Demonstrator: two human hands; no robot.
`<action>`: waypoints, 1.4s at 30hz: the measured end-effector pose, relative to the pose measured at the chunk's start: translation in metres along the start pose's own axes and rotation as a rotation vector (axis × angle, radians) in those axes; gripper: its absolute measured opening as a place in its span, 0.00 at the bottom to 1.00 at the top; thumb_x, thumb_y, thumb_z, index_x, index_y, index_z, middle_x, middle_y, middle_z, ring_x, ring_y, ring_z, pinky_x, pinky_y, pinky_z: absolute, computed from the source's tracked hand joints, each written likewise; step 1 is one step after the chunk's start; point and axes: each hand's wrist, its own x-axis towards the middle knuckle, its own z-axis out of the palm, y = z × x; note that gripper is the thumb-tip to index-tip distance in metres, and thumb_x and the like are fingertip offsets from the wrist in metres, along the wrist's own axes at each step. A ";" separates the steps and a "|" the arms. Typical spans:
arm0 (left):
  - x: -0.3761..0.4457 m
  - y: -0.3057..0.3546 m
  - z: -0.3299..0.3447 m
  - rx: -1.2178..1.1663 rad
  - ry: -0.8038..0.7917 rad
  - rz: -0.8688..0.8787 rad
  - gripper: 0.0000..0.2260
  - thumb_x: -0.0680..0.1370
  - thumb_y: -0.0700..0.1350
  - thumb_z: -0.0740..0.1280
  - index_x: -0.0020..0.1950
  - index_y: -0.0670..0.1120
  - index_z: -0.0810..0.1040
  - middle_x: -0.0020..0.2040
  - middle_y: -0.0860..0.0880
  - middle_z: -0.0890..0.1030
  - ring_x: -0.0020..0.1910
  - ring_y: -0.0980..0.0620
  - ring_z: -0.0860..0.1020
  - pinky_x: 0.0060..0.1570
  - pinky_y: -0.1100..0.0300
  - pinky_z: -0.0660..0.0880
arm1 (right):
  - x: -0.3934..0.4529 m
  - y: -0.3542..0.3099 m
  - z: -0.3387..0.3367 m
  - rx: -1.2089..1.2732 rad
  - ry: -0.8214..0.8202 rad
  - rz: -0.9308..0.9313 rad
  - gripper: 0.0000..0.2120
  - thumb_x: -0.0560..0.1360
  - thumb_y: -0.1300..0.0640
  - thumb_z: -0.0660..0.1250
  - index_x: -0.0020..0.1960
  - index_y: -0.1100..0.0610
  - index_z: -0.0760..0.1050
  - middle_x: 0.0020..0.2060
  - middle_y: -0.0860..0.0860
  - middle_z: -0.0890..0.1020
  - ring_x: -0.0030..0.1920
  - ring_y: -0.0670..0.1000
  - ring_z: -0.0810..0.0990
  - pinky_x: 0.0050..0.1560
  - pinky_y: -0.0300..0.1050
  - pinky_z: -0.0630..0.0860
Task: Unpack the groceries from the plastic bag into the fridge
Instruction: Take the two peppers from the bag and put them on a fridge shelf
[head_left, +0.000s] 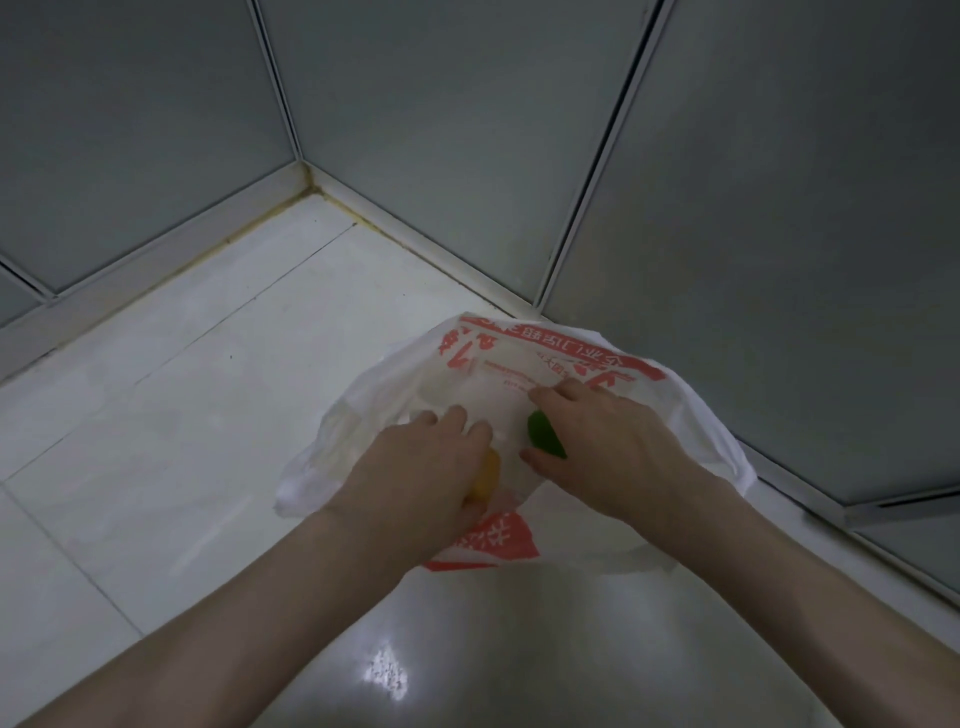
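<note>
A white plastic bag (519, 358) with red print lies open on the pale tiled floor near a corner. Both of my hands reach into its mouth. My left hand (421, 467) is closed around a yellow item (487, 475), most of which is hidden under the palm. My right hand (602, 441) grips a green item (543, 434), of which only one end shows between thumb and fingers. The rest of the bag's contents are hidden by plastic and my hands. No fridge is in view.
Grey frosted panels in white frames (582, 218) form walls behind and to the right of the bag, meeting at a corner (306, 176). Glossy white floor tiles (182, 395) stretch to the left and toward me.
</note>
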 end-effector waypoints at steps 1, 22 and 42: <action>0.000 0.003 -0.008 -0.017 0.051 0.004 0.23 0.83 0.62 0.59 0.73 0.52 0.65 0.66 0.51 0.74 0.57 0.50 0.77 0.53 0.58 0.76 | 0.002 0.001 0.002 -0.001 -0.001 0.020 0.26 0.83 0.40 0.62 0.76 0.51 0.67 0.70 0.50 0.76 0.65 0.53 0.78 0.65 0.51 0.79; 0.009 -0.022 -0.005 0.019 0.407 -0.162 0.36 0.68 0.61 0.79 0.70 0.46 0.75 0.57 0.47 0.84 0.46 0.47 0.83 0.38 0.54 0.82 | 0.042 0.011 0.034 -0.288 -0.052 0.107 0.20 0.83 0.50 0.64 0.71 0.56 0.71 0.68 0.56 0.77 0.71 0.61 0.72 0.75 0.57 0.65; -0.033 -0.017 -0.054 -0.578 0.382 -0.437 0.32 0.74 0.64 0.73 0.74 0.54 0.72 0.63 0.54 0.77 0.59 0.52 0.76 0.51 0.59 0.71 | -0.028 -0.013 -0.004 0.660 0.176 0.013 0.39 0.71 0.52 0.81 0.76 0.48 0.65 0.72 0.47 0.68 0.71 0.49 0.71 0.68 0.41 0.73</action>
